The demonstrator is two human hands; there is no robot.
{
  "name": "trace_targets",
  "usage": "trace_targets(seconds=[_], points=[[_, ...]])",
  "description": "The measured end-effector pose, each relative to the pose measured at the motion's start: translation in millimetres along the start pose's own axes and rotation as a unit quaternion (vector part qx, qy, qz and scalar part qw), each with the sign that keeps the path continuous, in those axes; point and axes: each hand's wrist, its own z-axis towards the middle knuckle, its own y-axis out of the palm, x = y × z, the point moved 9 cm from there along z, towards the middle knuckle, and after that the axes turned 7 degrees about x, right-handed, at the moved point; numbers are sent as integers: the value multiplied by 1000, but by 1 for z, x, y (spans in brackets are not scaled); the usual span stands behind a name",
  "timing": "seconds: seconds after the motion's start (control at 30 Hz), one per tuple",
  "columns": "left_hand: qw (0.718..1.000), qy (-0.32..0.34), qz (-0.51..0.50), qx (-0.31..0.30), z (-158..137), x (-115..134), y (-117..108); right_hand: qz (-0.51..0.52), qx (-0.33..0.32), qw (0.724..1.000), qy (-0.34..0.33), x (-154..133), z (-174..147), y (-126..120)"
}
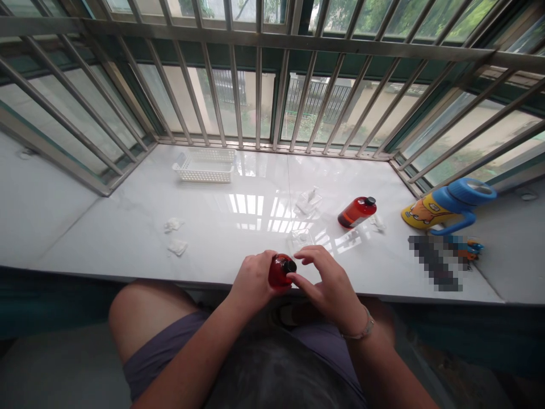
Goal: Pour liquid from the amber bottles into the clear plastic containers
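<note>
At the front edge of the white counter, my left hand [252,281] is wrapped around a red bottle [278,274] with a black cap [290,266]. The bottle is fairly upright, its top facing me. My right hand [327,284] is beside it, thumb and fingers spread on either side of the cap. The thumb tip comes very close to the cap; I cannot tell if it touches. A second red bottle [356,213], also black-capped and with a label, stands farther back on the right. Behind my hands lies a clear plastic piece [300,240].
A white perforated basket [205,170] is at the back left. Crumpled tissues [177,246] lie on the left. A white-and-clear item [309,200] sits mid-counter. On the right stands a yellow-and-blue flask [443,207], near a blurred-out dark object [434,264]. Metal bars [259,96] line the window.
</note>
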Motion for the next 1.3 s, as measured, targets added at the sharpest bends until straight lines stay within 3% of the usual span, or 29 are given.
trace_targets(seconds=[0.13,0.3,0.53,0.8,1.1,1.3], points=[[1000,1,0,-5,-1,0,2,-38,7,999,33,2,-3,5],[1000,-3,-1,-2,0,-2,1,-6,6,1000,30,2,-2,7],[1000,-11,1,8,1,-4,-2,29,-48,998,14,-2,-3,8],[1000,-4,-5,2,1,-2,-1,-73,10,996,53,-1,2,8],[999,-31,-11,15,0,-7,-5,0,-26,1000,-3,-16,1,8],[1000,-15,-8,8,0,-2,-4,-50,18,998,33,-12,0,6]])
